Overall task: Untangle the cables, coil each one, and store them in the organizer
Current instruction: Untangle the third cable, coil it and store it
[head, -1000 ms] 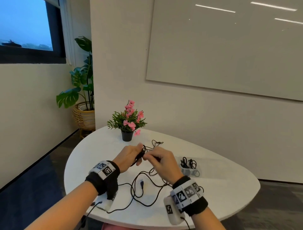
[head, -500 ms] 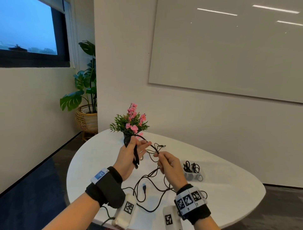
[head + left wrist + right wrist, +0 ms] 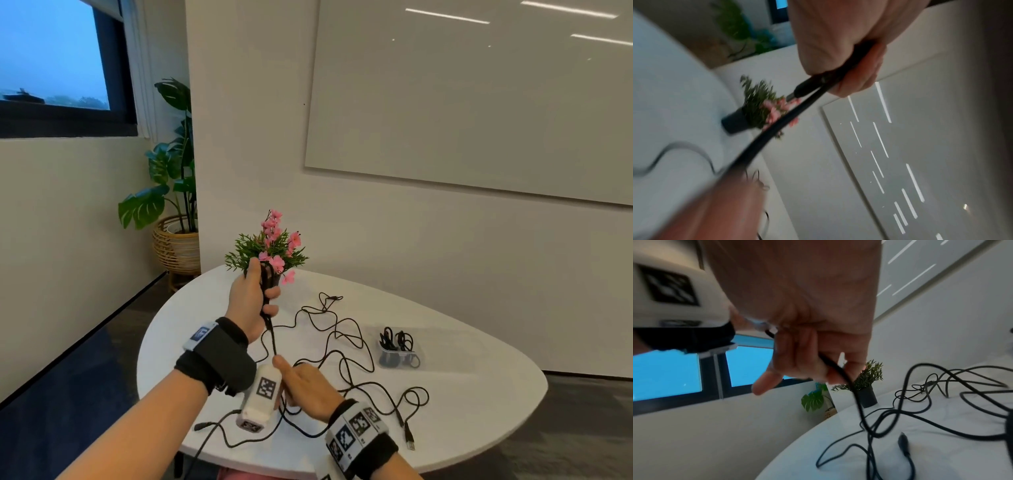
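Note:
Black cables (image 3: 342,339) lie in tangled loops on the white table (image 3: 462,394). My left hand (image 3: 255,298) is raised above the table and grips folded loops of one black cable (image 3: 789,116), its plug end (image 3: 805,88) sticking out past the fingers. That cable runs taut down to my right hand (image 3: 301,383), which pinches it (image 3: 838,368) low over the table's near side. A small clear organizer (image 3: 399,351) with coiled black cables inside stands right of the tangle.
A small potted plant with pink flowers (image 3: 270,246) stands at the table's far edge, just behind my left hand. A loose USB plug (image 3: 409,440) lies near the table's front right rim. A large floor plant in a wicker pot (image 3: 176,240) stands at the left.
My left hand has risen with the cable loops while my right hand slid down and toward me along the cable, pulling it straight between them.

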A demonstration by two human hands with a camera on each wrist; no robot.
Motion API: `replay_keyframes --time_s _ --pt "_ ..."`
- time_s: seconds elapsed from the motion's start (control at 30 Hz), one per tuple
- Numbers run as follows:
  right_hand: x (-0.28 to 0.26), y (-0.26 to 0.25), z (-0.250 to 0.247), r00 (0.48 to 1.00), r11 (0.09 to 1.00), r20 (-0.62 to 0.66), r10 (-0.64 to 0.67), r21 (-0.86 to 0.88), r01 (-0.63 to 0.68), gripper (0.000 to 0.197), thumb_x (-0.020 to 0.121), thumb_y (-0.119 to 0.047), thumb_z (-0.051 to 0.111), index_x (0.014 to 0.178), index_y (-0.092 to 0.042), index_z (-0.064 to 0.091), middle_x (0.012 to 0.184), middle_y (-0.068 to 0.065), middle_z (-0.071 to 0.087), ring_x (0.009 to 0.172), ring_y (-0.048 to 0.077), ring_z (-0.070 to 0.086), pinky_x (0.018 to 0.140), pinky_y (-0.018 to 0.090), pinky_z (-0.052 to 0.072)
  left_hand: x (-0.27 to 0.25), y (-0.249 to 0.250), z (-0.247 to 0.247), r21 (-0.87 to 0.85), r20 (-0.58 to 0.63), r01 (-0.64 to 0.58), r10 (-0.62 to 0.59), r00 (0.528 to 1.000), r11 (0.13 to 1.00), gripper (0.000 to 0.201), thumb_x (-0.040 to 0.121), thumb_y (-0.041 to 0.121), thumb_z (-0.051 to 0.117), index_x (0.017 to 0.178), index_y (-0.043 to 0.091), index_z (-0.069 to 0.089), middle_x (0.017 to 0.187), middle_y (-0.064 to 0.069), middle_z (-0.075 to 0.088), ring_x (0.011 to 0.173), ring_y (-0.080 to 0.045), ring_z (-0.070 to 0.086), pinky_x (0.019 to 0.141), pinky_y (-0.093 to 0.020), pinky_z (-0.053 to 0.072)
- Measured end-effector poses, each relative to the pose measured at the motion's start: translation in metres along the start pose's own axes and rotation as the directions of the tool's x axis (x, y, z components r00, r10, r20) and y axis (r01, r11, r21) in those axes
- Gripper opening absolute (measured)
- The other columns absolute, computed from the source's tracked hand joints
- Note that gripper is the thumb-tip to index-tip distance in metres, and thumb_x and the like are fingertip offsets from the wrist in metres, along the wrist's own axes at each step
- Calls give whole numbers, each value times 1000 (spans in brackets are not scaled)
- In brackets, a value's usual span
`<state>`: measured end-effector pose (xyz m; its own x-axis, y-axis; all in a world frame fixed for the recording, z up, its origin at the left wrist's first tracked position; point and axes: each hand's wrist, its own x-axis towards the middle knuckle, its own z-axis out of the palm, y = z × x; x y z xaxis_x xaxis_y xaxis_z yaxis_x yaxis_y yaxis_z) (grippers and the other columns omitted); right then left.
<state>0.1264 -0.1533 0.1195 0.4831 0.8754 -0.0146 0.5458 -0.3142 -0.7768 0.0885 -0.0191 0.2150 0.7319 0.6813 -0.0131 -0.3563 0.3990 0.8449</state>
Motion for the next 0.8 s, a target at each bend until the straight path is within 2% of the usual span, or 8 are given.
replay_keyframes --time_s 0.13,0.2,0.27,0.33,0.5,0.63,0.7,0.8 --pt "-8 3 5 982 998 186 37 -56 -27 55 96 -52 16 70 -28 58 68 -4 50 67 10 47 82 36 43 9 5 -3 372 68 -294 290 955 881 27 98 40 36 99 19 54 77 1 48 60 -11 45 44 -18 37" --pt "-12 -4 -5 983 995 183 -19 -96 37 41 97 -34 23 84 -20 60 72 -5 49 71 12 47 81 36 43 13 3 -8 615 224 -476 440 870 629 27 98 37 37 100 21 58 83 3 57 77 -15 55 66 -25 48" --pt "-16 -16 -23 984 971 123 -125 -188 147 35 99 -23 27 95 -14 60 78 -1 52 73 15 48 74 32 41 11 -1 -11 776 421 -541 373 827 325 28 98 35 37 94 19 60 79 5 62 77 -12 59 71 -25 45" --pt "-17 -27 -46 971 949 15 -238 -208 235 29 99 -18 34 94 -11 61 78 3 55 68 11 48 67 27 40 4 -8 -12 812 520 -544 159 839 211 34 98 38 35 75 25 56 66 10 63 62 0 57 66 -22 40" --pt "-6 -30 -93 895 962 -363 -258 -7 275 6 94 -16 53 95 -15 60 56 -8 50 51 2 44 54 16 36 -16 -30 -9 725 432 -184 -230 872 663 72 94 59 20 71 8 66 53 0 61 45 -9 46 46 -18 32" --pt "3 -21 -101 853 953 -507 -123 178 243 13 90 -16 61 101 -9 57 41 -11 41 38 3 35 44 10 30 -23 -32 -10 717 592 -358 -250 767 599 42 73 45 70 79 4 65 64 -3 56 60 -13 49 56 -26 38" --pt "5 -18 -104 826 918 -562 -39 306 251 15 88 -17 64 98 -7 59 43 -10 37 40 3 31 42 15 31 -24 -28 -10 719 577 -374 -202 792 587 31 80 31 71 79 3 59 61 -1 52 54 -5 48 54 -17 41" --pt "4 -14 -102 833 811 -546 89 525 258 13 87 -20 64 92 -9 60 50 -4 37 43 9 28 39 21 28 -28 -21 -11 577 560 -163 -242 792 801 23 89 29 57 75 12 51 56 5 46 55 -9 45 55 -18 43"
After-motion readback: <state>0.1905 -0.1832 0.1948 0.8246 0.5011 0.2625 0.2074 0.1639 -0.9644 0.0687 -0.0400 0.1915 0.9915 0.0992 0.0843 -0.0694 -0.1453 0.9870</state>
